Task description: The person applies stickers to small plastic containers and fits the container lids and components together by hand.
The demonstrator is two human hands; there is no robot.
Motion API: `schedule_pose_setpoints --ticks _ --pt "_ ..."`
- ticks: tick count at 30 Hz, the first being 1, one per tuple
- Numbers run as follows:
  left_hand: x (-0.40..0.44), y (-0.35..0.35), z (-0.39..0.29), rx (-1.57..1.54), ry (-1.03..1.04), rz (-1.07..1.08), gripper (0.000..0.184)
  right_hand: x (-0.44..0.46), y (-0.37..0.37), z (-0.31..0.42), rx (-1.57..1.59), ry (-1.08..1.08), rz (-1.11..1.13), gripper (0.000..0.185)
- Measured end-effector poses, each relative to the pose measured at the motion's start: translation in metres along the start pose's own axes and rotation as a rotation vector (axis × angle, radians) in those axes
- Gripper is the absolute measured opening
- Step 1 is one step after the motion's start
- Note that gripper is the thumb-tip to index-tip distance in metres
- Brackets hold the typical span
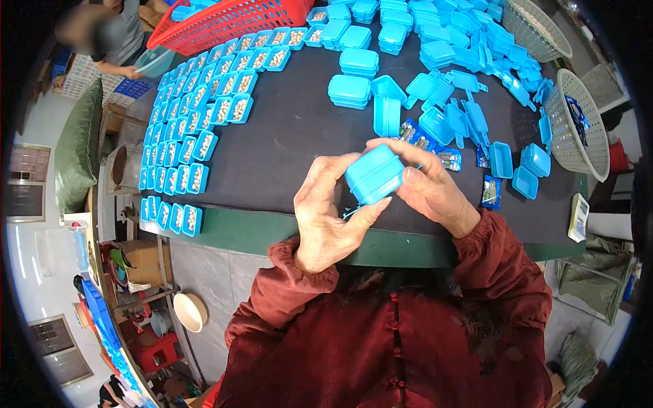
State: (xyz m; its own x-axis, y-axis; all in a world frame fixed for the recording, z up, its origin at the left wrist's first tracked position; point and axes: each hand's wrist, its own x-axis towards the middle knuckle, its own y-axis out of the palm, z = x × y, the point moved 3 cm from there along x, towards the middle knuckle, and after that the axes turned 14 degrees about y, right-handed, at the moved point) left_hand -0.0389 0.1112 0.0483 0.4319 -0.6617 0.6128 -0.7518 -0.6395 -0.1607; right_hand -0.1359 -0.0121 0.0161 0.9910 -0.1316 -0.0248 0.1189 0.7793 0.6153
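Observation:
Between my two hands is a small blue plastic box with its lid on, tilted above the table's near edge. My left hand grips it from the left and below, thumb at the lower corner. On the other side, my right hand has its thumb and fingers on the box's right end. A thin blue strip shows under the box by my left thumb. Just beyond my right hand lie shiny blue printed packets and an open blue box.
Rows of blue trays with small pale pieces fill the left side. Closed boxes and loose lids cover the back and right. A red basket and grey baskets stand at the edges. Another person is at far left.

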Motion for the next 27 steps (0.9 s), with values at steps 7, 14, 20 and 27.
schedule_pose_setpoints --ticks 7,14,20,27 --pt "0.003 0.005 0.010 -0.246 0.003 -0.056 0.045 -0.002 -0.002 0.004 -0.094 0.023 -0.072 0.042" --pt "-0.002 -0.004 0.022 -0.330 -0.364 -0.025 0.040 -0.001 -0.008 -0.002 -0.264 0.115 -0.210 0.048" --pt "0.002 -0.030 0.038 0.026 -0.595 0.092 0.039 0.009 -0.007 -0.008 -0.728 -0.081 -0.280 0.063" --pt "0.001 -0.036 0.038 0.374 -0.265 0.177 0.041 0.014 0.000 -0.020 -0.988 -0.121 -0.358 0.072"
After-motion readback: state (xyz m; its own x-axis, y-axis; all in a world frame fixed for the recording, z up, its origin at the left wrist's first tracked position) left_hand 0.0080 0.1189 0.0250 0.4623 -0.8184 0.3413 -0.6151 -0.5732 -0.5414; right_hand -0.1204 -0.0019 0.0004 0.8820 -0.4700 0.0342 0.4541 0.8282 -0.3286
